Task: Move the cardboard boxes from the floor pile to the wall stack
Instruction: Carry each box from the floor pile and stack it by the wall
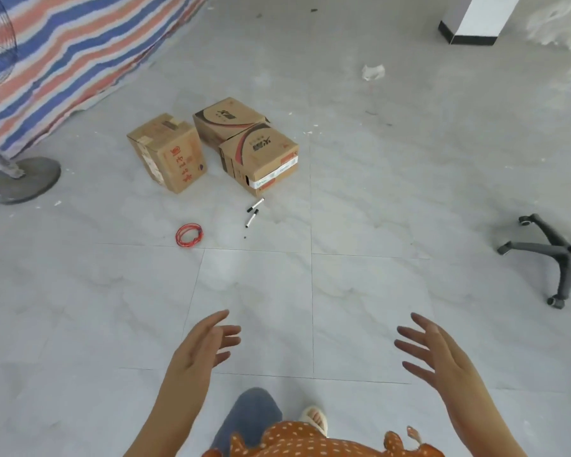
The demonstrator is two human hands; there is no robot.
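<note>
The fan [0, 94] at the left is cut off by the edge, so only part of its cage and its round foot show. The office chair [554, 249] at the right shows only its legs and wheels. The far box [226, 122] is partly hidden behind the near box [261, 156]. The print on the boxes is too blurry to read. Both arms run off the bottom edge.

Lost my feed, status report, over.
Left hand, right hand open, empty. Three brown cardboard boxes on floor ahead. Two markers, red wire coil in path.
</note>
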